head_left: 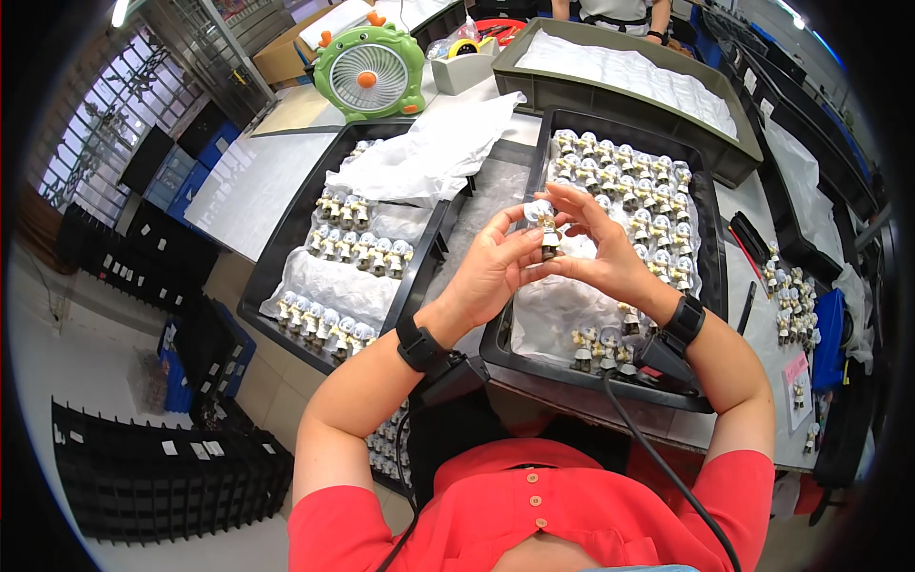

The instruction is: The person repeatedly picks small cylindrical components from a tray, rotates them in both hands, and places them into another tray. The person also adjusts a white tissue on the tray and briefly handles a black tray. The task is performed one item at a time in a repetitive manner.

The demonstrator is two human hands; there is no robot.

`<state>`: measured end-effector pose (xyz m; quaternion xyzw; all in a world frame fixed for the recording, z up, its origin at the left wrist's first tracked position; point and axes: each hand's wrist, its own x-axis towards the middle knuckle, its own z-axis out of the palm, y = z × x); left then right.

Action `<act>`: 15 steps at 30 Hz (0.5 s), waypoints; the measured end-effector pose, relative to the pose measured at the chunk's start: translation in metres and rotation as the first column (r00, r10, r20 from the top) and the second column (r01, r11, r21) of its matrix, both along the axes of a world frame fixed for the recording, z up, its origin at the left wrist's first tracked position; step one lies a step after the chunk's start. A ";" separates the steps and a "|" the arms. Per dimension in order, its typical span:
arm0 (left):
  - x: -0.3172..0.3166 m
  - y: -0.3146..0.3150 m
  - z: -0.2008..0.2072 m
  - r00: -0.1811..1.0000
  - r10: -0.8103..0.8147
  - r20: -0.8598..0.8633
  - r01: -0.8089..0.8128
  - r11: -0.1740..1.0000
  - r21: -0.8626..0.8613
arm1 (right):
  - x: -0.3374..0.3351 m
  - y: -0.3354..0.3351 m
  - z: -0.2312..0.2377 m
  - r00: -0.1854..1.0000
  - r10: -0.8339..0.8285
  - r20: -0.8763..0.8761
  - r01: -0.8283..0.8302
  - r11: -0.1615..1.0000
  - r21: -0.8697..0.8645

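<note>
Counter (229, 195): white top shows far L, beside the trays.
L tray (421, 267): blk, w/ white lining; short rows of figs (360, 250) in it, strips of lining between rows.
White sheet (419, 157): crumpled, draped over far part of L tray, reaching past its R edge.
L hand (491, 259): grip grasping the held fig, thumb + fingertips at its L side.
Held fig (547, 232): pale hair, light clothes, dark lower end; approx. upright, raised over L part of R tray, between both hands.
Step in hand: prob. a close check or small adjustment of this one fig, going by the two-handed hold; fine detail too small to tell.
R hand (610, 255): fingers curl by fig's head, thumb reaches in near its feet; can't tell if this grip presses on fig or only steadies it.
Next move: IMO calls for a light but sure hold w/ at least one hand, + wrists kept off the figs below; small pc., prob. easy to drop.
R tray (715, 267): blk; dense rows far + R, white lining nearer L, a few figs at near edge, close to R wrist.
R end: loose fig cluster (796, 310) on counter, just beside a blue item (831, 329).
</note>
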<state>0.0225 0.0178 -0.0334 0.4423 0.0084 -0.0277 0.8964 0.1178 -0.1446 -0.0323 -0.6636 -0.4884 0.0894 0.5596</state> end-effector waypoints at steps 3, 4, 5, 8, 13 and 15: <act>0.000 0.000 0.000 1.000 -0.005 -0.006 0.005 1.000 0.015 | 0.000 0.000 0.000 1.000 -0.003 -0.002 0.003 1.000 -0.005; 0.001 0.000 -0.001 1.000 -0.004 -0.004 0.004 1.000 0.015 | 0.000 0.000 0.000 1.000 -0.005 -0.005 0.005 1.000 -0.007; 0.001 0.000 -0.001 1.000 -0.003 -0.001 0.003 1.000 0.014 | 0.000 -0.001 0.000 1.000 -0.005 -0.004 0.005 1.000 -0.008; 0.001 0.001 0.000 1.000 -0.001 -0.006 0.001 1.000 0.020 | 0.000 0.000 0.000 1.000 0.004 -0.005 -0.004 1.000 -0.002; 0.001 0.001 -0.002 1.000 -0.002 -0.011 0.002 1.000 0.020 | 0.001 0.000 -0.001 1.000 0.018 -0.025 -0.018 1.000 0.005; 0.001 0.001 -0.002 1.000 -0.008 -0.010 0.008 1.000 0.017 | 0.001 0.000 -0.001 0.999 0.024 -0.039 -0.023 1.000 0.008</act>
